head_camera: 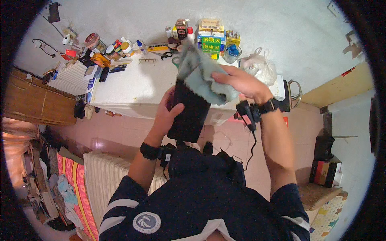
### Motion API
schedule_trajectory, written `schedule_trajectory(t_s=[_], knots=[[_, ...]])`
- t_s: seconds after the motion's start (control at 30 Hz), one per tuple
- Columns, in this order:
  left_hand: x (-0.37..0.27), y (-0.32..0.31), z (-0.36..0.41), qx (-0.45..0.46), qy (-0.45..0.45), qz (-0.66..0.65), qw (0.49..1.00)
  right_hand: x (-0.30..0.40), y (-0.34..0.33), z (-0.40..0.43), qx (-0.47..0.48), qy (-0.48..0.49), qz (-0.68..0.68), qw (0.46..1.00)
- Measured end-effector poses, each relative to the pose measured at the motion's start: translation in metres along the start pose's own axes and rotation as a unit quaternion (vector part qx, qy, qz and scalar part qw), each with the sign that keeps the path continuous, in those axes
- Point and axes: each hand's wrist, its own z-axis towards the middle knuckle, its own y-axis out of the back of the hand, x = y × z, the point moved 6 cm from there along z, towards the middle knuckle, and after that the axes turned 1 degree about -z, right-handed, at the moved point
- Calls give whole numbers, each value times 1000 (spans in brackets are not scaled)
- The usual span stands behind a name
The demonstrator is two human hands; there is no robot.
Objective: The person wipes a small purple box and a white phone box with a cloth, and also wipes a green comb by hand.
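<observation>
My left hand [169,111] grips a flat black rectangular object [190,116] by its left edge, thumb on the near face. What kind of object it is, I cannot tell. A grey-green cloth [208,76] is held in my right hand [238,79] and drapes over the object's upper end. The cloth's far end is blurred. Both hands are raised in front of the near edge of a white tabletop [129,84]. Each wrist wears a black strap with a small device attached.
Along the wall stand medicine boxes [211,45], a glass cup [232,53], a knotted plastic bag [261,66] and several bottles [126,48]. Scissors [166,55] and eyeglasses [147,61] lie on the table. A striped bed cover [111,171] is at lower left, a carton [325,171] at right.
</observation>
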Motion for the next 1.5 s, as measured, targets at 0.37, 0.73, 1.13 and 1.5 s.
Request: schedule_trajectory(t_s=[0.37, 0.73, 1.13, 1.5], knots=[[12, 13, 21, -170, 26, -316, 933, -32, -70, -24, -200, 65, 18, 977], [12, -4, -5, 31, 50, -376, 925, -22, -107, -44, -111, 321, -448, 827], [44, 17, 1, -96, 129, -345, 925, -108, -90, -19, -137, -70, 460, 875], [65, 116, 6, -143, 84, -74, 983, -114, -144, 42, -125, -106, 206, 965]])
